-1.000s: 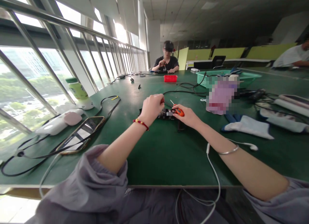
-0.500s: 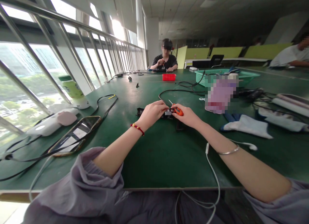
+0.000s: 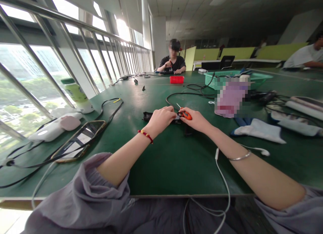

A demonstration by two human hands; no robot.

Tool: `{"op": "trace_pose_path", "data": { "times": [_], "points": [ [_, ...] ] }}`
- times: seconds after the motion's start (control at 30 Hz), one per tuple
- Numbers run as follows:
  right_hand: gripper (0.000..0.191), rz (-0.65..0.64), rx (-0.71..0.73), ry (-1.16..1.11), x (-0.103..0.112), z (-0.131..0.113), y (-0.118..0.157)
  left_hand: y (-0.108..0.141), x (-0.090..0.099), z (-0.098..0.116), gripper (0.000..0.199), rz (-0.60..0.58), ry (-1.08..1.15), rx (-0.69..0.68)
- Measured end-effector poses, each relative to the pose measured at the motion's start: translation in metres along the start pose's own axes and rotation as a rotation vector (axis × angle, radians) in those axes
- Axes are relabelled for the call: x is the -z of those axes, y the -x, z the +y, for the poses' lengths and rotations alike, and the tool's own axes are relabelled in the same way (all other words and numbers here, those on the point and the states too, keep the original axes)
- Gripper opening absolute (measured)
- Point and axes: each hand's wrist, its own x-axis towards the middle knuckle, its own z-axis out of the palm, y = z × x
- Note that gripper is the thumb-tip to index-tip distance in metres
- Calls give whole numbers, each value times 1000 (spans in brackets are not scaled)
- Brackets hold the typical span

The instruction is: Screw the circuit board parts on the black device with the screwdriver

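Note:
A black device (image 3: 147, 116) with a small grey part near its middle lies on the green table (image 3: 161, 166). My left hand (image 3: 162, 119) rests over it, fingers curled and pressed together on its middle, hiding much of it. My right hand (image 3: 198, 120) is closed round a screwdriver (image 3: 186, 115) with an orange handle. The screwdriver's thin shaft points up and away to the left, off the device. The fingertips of both hands nearly meet over the grey part, and what they pinch there is too small to make out.
To the left lie a phone (image 3: 79, 141), black straps and a white power strip (image 3: 51, 129), with a green-lidded bottle (image 3: 77, 95) behind. On the right are gloves (image 3: 259, 130), earphones (image 3: 263, 152) and a green basket (image 3: 259, 80). Across sits a co-worker (image 3: 173, 60) near a red box (image 3: 176, 79).
My left hand has shifted slightly to the right over the device, uncovering a little more of its left end. The right hand keeps the screwdriver in nearly the same place.

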Motion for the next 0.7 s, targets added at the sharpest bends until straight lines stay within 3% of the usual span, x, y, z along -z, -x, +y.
{"op": "trace_pose_path", "data": {
  "times": [0.17, 0.33, 0.6, 0.7],
  "points": [
    [33, -6, 8, 0, 0, 1, 0, 5, 9, -3, 21, -107, 49, 102],
    [31, 6, 12, 46, 3, -4, 2, 5, 1, -21, 21, -251, 52, 197],
    [30, -61, 87, 57, 5, -18, 8, 7, -4, -39, 26, -205, -68, 314],
    [30, -73, 88, 32, 4, -16, 7, 6, 3, -30, 30, -87, -75, 267]
  ]
}}
